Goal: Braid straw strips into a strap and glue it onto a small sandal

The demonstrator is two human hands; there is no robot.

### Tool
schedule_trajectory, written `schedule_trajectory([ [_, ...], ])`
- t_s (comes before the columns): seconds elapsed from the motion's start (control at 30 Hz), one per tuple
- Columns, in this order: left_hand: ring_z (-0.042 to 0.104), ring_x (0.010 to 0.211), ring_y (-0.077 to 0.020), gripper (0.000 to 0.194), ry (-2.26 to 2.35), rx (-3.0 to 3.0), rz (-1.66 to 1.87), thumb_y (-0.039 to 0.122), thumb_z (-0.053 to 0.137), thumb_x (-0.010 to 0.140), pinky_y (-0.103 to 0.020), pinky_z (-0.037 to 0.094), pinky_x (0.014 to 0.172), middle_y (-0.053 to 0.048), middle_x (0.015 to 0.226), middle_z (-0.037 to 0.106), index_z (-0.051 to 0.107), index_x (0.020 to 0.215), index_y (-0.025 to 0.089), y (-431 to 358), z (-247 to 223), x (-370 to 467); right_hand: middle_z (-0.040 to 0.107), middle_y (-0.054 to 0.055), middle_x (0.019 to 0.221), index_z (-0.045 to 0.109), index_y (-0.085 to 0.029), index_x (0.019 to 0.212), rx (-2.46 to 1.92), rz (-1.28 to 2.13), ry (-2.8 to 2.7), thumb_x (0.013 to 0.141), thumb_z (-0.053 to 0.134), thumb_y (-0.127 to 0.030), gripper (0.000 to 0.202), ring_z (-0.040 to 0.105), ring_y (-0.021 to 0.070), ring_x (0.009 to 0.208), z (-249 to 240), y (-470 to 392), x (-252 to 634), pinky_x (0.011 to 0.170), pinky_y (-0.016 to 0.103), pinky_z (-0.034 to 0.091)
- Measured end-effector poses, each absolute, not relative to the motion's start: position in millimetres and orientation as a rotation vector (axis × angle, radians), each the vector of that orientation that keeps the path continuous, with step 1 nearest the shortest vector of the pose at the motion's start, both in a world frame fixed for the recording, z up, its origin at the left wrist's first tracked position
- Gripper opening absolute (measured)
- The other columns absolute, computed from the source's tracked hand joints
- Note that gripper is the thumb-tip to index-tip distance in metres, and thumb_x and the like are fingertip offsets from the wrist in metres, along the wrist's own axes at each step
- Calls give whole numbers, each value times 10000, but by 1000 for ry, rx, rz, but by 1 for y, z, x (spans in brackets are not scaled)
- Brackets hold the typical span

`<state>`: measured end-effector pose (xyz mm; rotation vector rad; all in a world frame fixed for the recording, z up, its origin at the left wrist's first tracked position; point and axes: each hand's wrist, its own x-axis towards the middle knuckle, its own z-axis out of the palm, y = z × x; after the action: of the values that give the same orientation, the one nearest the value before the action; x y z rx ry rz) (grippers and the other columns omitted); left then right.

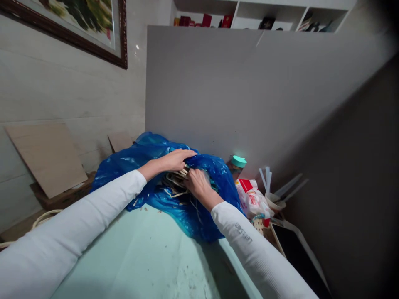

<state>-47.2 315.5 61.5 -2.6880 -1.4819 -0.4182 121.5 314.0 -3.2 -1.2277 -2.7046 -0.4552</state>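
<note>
A large blue plastic bag (124, 162) lies crumpled open at the far end of a pale green surface (140, 249). Inside its opening is a tangled bundle of thin, light-coloured strips or cords (176, 181). My left hand (179, 160) rests over the bag's opening at the bundle's upper edge; its thumb side is partly hidden. My right hand (198, 182) reaches into the opening from the right, with bent fingers pressed on the bundle; the fingertips are hidden among the strips and plastic.
Right of the bag stand a jar with a turquoise lid (239, 162), a red-and-white package (251, 197) and a cup of translucent strips (274, 201). A dark flat panel (296, 249) lies nearer. Boards (46, 158) lean at left; a grey panel (218, 91) rises behind.
</note>
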Motion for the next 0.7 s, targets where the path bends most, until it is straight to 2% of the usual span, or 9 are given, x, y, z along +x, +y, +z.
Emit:
schedule_trajectory([
  [0.07,330,1442,-221,711,-1511,-2726,-296,110,472,780,-414,214,1186,-88,1562,380,372,1479,189,317,60,-51,626,91,1184,592,-150,1200,-1273,-400,-2690,946,590,-332,313,638,213,1011,-5,308,112,857,420,548],
  [0.2,409,1396,-252,666,-1585,-2744,-62,161,528,778,-417,289,1150,-117,1511,454,438,1437,182,320,39,-59,639,83,1145,594,-149,1191,-1292,-296,-2714,948,586,-335,306,650,198,965,-3,293,92,824,398,559],
  [0.37,285,1460,-275,719,-1636,-2620,-13,108,537,759,-498,178,1185,-172,1578,314,388,1462,137,318,6,-59,627,81,1181,585,-156,1208,-1138,-244,-2842,945,590,-332,316,641,203,998,19,278,116,842,403,554],
  [0.53,257,1473,-256,743,-1629,-2475,-121,-31,377,794,-531,144,1192,-154,1609,249,290,1513,134,308,-14,-49,656,86,1094,624,-124,1124,-1425,-368,-2886,939,605,-307,261,657,192,943,28,271,170,821,383,560],
  [0.7,295,1451,-327,682,-1648,-2283,-216,-59,238,848,-625,159,1159,-225,1582,273,286,1515,78,301,-34,-31,634,110,1157,594,-117,1195,-1574,-401,-2853,938,604,-321,328,647,210,989,14,274,192,847,401,553],
])
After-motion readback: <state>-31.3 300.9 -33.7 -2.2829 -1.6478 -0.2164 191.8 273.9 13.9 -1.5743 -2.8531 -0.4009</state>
